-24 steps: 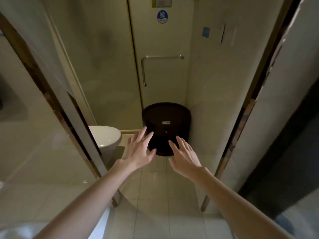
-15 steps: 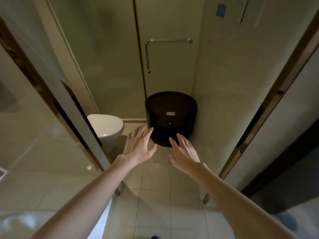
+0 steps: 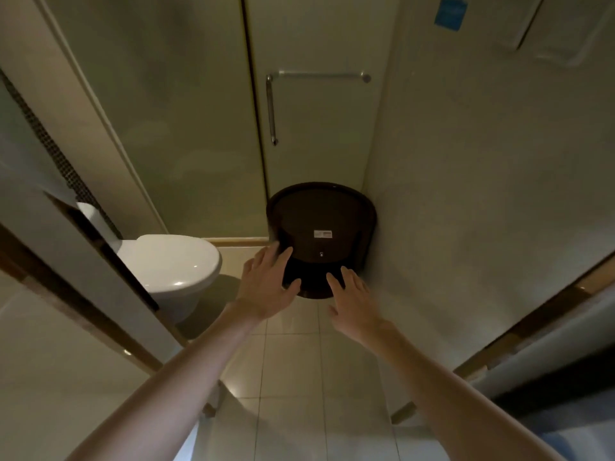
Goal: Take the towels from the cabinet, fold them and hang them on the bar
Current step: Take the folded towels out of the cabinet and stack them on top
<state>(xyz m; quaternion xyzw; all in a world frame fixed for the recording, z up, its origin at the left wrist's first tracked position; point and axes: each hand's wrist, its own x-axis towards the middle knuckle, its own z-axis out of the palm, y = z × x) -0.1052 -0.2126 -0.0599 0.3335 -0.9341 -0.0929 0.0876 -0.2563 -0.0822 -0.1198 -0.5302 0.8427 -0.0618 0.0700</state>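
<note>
Both hands closer to dark round cabinet [image 3: 321, 234], left hand [image 3: 266, 287] and right hand [image 3: 354, 302] open, empty

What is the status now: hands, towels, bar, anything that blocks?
Left hand and right hand open, empty. No towels in view. Bar bare. Dark round stool ahead, below bar.

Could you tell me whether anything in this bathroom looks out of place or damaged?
Nothing looks spilled or broken. One thing is odd: the dark round stool in the corner shows a white label on its top, and no towels are visible. The chrome bar is bare; left hand and right hand are empty.
</note>
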